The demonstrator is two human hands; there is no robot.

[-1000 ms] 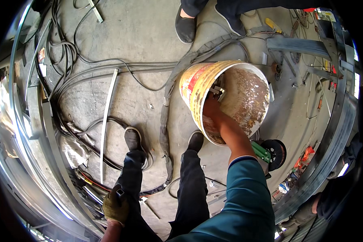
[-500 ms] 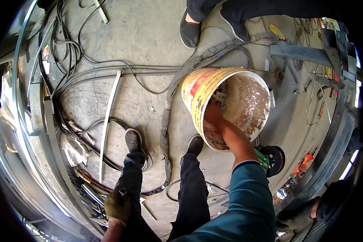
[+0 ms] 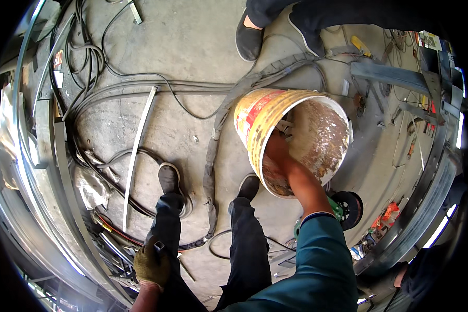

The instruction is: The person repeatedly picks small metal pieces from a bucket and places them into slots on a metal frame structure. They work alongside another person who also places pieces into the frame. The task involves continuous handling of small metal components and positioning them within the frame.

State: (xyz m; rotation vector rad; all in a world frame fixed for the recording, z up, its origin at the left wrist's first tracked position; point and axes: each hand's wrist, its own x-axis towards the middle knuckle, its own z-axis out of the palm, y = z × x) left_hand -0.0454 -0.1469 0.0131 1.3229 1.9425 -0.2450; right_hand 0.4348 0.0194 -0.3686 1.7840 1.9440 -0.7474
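A yellow bucket [image 3: 255,117] with a red label lies tipped toward me, its inside crusted with brown and white residue. My right hand [image 3: 276,147] is bare and reaches deep into it. Small metal pieces [image 3: 284,125] show just beyond the hand, but my fingers are hidden in shadow. In a worn yellow-brown work glove, my left hand [image 3: 152,265] is closed beside my left leg. A short square metal tube piece [image 3: 159,245] sticks out of its grip, with the open end facing up.
Thick cables [image 3: 156,91] run across the concrete floor, and a long pale metal strip [image 3: 138,151] lies at left. A green power tool with a black disc [image 3: 348,210] stands behind my right forearm. Steel beams [image 3: 390,74] line both sides. Another person's shoe [image 3: 249,41] is at the top.
My right hand stays inside the bucket with only a slight shift. The view has tilted a little; the left hand keeps its hold on the tube piece.
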